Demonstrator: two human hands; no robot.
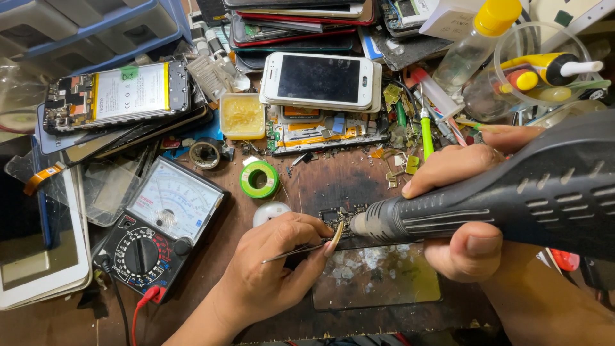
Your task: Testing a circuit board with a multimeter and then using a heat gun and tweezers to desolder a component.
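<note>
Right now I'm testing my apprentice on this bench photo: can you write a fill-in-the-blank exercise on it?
1. The left hand holds ____.
2. The right hand grips a black ____ gun.
3. Its nozzle points at a small circuit ____.
4. Left of the left hand lies an analog ____ with a dial.

Missing: tweezers; hot-air; board; multimeter

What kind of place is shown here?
Probably a phone repair bench: opened phones lie about, a multimeter sits beside them, and the right hand aims a hot-air tool at a small circuit board.

A worn brown wooden workbench (51, 327) under bright light, blue plastic drawers (96, 38) at its back.
</note>
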